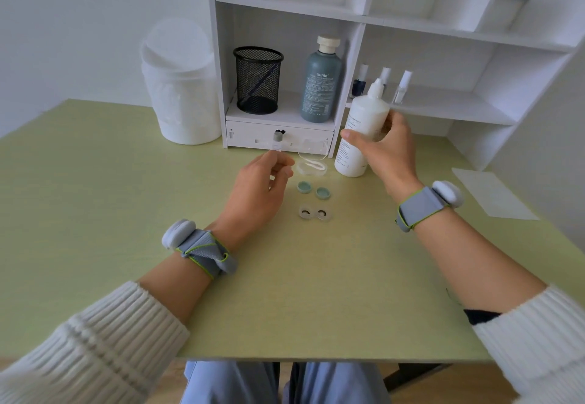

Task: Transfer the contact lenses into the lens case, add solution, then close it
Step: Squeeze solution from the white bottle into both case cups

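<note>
— Right hand (384, 147)?
— Wrapped around the white solution bottle (361, 131), thumb across the front, nozzle tipped toward 1 o'clock. Bottle's base low over the green counter (95, 198), or on it; cannot tell which.

— And the left hand (262, 182)?
— Pinched shut on a clear applicator stick (276, 144) with a grey tip, pointing to 12 o'clock from the fingers.

— Lens case?
— Near the counter's middle, at 4 o'clock from the left hand. Clear lens case (313, 213), two wells side by side, uncapped, a dark ring visible in each. Two teal caps (314, 190) lying loose just at 12 o'clock of it, hollow side up.

— Anything beyond the caps?
— A clear plastic blister tray (311, 166), further toward 12 o'clock, between the two hands, just in front of the white drawer (280, 139).

— Behind all that?
— White shelf unit (364, 17) at 12 o'clock, holding a black mesh pen cup (258, 81), a grey-green bottle (321, 84) marked "xunin", and three small nail polish bottles (381, 84). White lidded bin (180, 87) at 10 o'clock. White sheet of paper (493, 195) at 3 o'clock.

— Wrists?
— Grey straps edged in green on both, each carrying a white pod (178, 234).
</note>
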`<state>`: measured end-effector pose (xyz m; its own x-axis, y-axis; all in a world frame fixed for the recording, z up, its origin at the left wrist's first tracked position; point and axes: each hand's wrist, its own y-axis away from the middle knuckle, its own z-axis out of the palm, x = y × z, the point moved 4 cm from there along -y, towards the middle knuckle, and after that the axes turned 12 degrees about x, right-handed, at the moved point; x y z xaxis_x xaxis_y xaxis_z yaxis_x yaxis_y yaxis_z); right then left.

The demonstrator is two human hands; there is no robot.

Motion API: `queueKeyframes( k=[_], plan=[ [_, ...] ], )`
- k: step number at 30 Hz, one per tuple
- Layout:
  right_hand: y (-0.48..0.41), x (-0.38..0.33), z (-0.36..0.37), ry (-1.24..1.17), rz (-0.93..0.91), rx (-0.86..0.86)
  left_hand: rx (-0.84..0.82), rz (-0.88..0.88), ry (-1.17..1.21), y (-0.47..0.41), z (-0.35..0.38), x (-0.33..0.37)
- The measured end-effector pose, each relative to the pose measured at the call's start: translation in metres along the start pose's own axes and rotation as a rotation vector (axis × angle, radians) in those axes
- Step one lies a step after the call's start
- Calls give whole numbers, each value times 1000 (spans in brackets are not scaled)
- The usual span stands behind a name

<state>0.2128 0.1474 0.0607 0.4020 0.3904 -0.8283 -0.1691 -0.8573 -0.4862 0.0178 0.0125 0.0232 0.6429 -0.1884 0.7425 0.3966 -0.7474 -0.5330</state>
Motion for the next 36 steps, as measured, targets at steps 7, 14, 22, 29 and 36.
queueKeyframes(
  k=[7,14,22,29,36],
  plan=[
    [24,-18,-25,25,-245,140,2,-19,-15,0,3,-3],
    [51,-18,-17,31,-404,-31,-19,-38,-49,-1,7,-10],
    [58,9,5,171,-244,-404,-114,-42,-58,-2,14,-15],
    [59,20,12,237,-160,-593,-222,-6,-144,-4,21,-18],
    [58,23,15,233,-114,-587,-241,-18,-190,-5,26,-20]
  ],
)
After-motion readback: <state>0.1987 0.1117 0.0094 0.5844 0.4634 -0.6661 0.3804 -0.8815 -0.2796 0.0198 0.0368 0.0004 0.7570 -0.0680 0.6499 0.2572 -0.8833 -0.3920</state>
